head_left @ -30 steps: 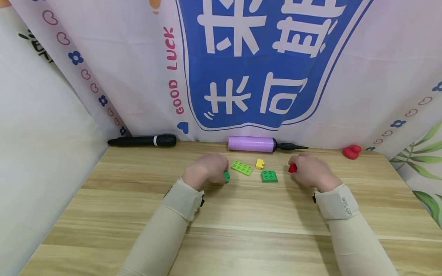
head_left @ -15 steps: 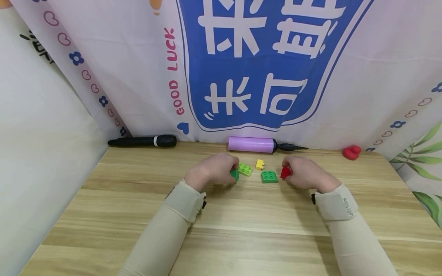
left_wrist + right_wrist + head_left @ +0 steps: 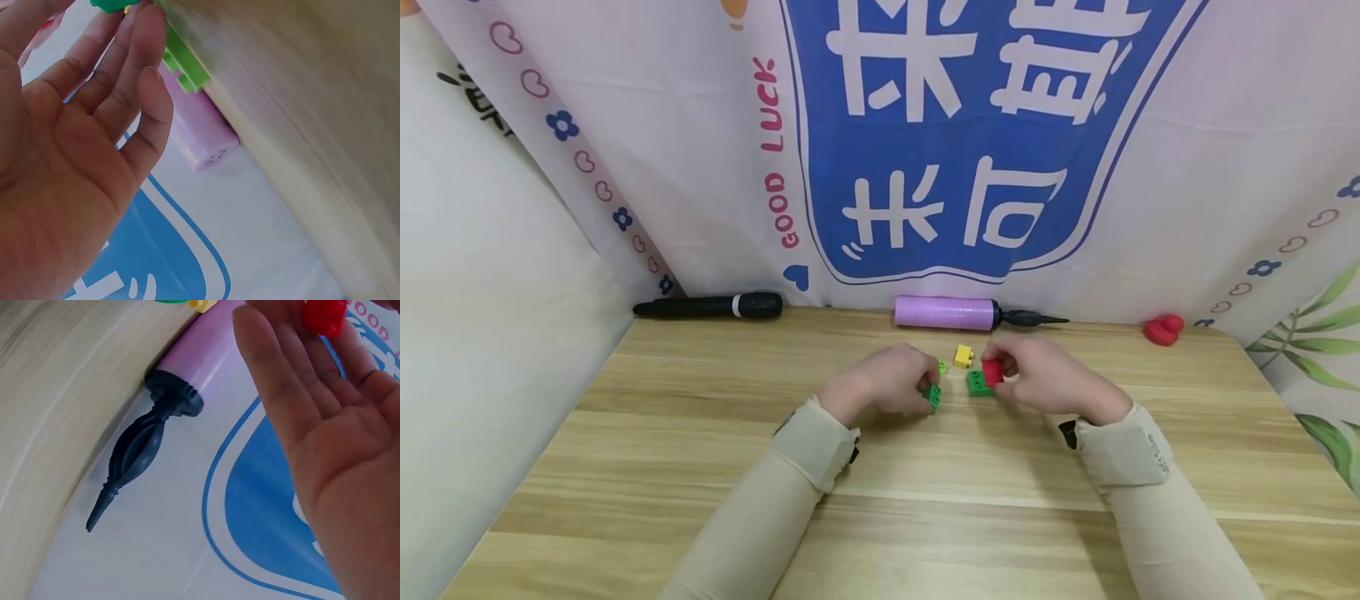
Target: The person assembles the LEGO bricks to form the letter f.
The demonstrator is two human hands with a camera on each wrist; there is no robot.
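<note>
My left hand (image 3: 883,382) pinches a small green toy brick (image 3: 934,395), which also shows at the top edge of the left wrist view. Behind those fingers lies a lime-green toy brick (image 3: 187,69), mostly hidden in the head view. In my right hand (image 3: 1051,377) a red toy brick (image 3: 992,372) is pinched between thumb and fingers. It is in front of the right part of a flat green brick (image 3: 977,384) on the table; whether the two touch I cannot tell. A yellow brick (image 3: 963,356) sits just behind, between both hands.
Along the back of the wooden table (image 3: 895,517) lie a purple hand pump (image 3: 943,312) with a black nozzle, a black stick-shaped object (image 3: 707,307) and a red object (image 3: 1163,329). A printed cloth (image 3: 715,167) hangs behind them.
My left hand has moved right with the green brick, covering most of the lime brick. My right hand has moved left, bringing the red brick to the flat green one.
</note>
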